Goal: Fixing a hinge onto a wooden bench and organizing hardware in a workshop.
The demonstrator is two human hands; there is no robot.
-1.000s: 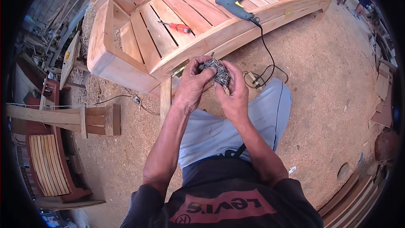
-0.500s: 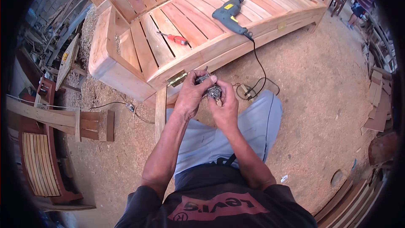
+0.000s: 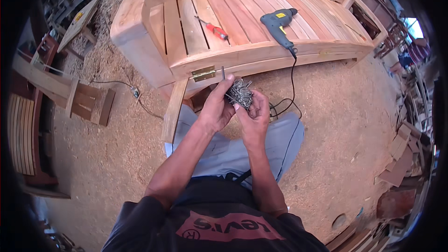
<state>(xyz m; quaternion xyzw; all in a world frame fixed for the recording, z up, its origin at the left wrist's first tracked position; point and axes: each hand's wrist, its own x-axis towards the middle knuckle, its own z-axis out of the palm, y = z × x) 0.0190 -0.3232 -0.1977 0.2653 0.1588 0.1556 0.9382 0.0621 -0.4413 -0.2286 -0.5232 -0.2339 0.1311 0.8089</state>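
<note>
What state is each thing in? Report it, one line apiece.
Long slatted wooden bench: upright, unpainted
Grey-and-yellow power drill: lying on its side, black cord attached
Red-handled metal screwdriver: lying on the bench
Brass-coloured rectangular hinge: opened out flat
Loose silvery metal fasteners: heaped, held in left hand and right hand

Diffuse light falls evenly on the sawdust-covered floor (image 3: pixel 322 172), with faint shadows; a far-right opening (image 3: pixel 413 27) glares nearly white. Fisheye distortion bends the left and right edges (black vignetting swallows the corners).
</note>
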